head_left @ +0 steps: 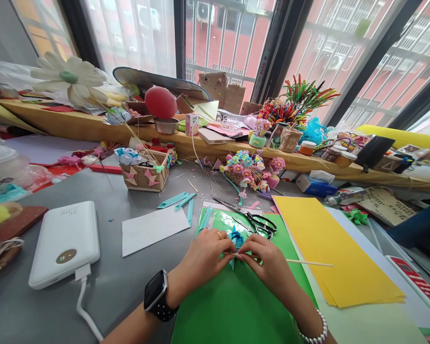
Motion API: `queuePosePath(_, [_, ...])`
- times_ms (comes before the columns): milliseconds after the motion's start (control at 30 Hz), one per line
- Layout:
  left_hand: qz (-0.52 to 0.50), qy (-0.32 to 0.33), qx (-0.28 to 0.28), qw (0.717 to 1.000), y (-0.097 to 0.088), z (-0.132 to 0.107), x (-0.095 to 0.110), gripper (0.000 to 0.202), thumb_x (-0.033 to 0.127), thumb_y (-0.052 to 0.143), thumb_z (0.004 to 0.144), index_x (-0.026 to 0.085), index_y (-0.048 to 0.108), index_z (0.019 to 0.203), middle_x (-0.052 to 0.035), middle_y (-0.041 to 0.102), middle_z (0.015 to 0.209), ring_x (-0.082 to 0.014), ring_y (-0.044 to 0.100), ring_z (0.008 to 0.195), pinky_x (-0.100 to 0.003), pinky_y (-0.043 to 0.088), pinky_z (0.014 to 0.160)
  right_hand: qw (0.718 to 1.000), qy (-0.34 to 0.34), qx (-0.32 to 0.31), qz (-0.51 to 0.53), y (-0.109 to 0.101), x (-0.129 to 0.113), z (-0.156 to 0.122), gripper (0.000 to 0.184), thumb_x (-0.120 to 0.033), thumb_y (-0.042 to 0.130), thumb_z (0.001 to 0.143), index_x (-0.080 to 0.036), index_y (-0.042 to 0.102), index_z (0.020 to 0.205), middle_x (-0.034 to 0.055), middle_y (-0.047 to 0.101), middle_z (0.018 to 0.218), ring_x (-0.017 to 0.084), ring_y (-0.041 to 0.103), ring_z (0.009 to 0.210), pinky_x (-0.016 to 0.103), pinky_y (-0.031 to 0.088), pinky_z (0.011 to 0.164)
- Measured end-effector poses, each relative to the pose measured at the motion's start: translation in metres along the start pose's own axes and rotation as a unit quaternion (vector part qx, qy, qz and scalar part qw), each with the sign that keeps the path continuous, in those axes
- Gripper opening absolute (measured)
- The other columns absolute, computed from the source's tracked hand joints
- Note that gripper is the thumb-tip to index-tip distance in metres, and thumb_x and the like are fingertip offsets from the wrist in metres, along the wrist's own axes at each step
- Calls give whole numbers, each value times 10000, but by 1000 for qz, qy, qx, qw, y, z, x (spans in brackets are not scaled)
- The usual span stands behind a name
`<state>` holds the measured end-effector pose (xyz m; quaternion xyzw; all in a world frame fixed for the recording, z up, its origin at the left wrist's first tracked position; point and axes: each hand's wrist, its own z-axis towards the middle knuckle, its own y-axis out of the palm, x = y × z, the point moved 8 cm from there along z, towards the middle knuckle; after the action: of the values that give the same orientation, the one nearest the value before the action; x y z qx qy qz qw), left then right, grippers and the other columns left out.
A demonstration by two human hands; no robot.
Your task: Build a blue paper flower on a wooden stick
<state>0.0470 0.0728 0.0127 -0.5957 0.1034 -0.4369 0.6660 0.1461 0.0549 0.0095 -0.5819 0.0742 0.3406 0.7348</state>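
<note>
Over the green sheet [232, 306], my left hand [209, 251] and my right hand [267, 258] meet fingertip to fingertip, both pinched closed. Between them is a blue folded paper piece [237, 236], showing above the fingertips with a pale blue point below. A thin wooden stick [310, 262] runs out to the right from behind my right hand; a pale end shows at the pinch. My fingers hide exactly how stick and paper meet. Black-handled scissors [261, 224] lie just beyond my right hand. Light blue folded strips [172, 200] lie further off to the left.
Yellow paper sheets [329, 248] lie to the right, a white paper [154, 231] to the left. A white power bank [66, 243] with a cable stands further left. Behind are a cardboard basket [145, 174], small craft flowers [245, 167] and a crowded shelf [186, 145].
</note>
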Motion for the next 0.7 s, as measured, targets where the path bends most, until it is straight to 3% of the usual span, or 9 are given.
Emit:
queuePosePath(333, [-25, 0, 13, 1000, -2, 1, -3, 78, 169, 563, 805, 196, 631, 834, -19, 647, 833, -171, 559, 755, -286, 386, 674, 987, -99, 105, -69, -8, -14, -7, 160, -182, 477, 858, -190, 620, 787, 48, 618, 758, 165, 583, 715, 252, 464, 615])
queuePosePath(500, [-10, 20, 48, 999, -9, 1, -2, 85, 172, 537, 825, 194, 618, 817, -19, 633, 810, -182, 532, 766, -302, 383, 689, 974, -133, 156, -93, -14, -28, -9, 151, -166, 476, 866, -166, 612, 801, 56, 623, 743, 168, 573, 704, 261, 461, 610])
queuePosePath(700, [-42, 17, 56, 997, -12, -1, 0, 103, 131, 503, 824, 180, 589, 800, -28, 629, 818, -183, 518, 776, -303, 403, 706, 975, -136, 160, -79, -14, -29, -10, 138, -149, 481, 864, -181, 610, 826, 47, 632, 748, 163, 557, 698, 272, 464, 615])
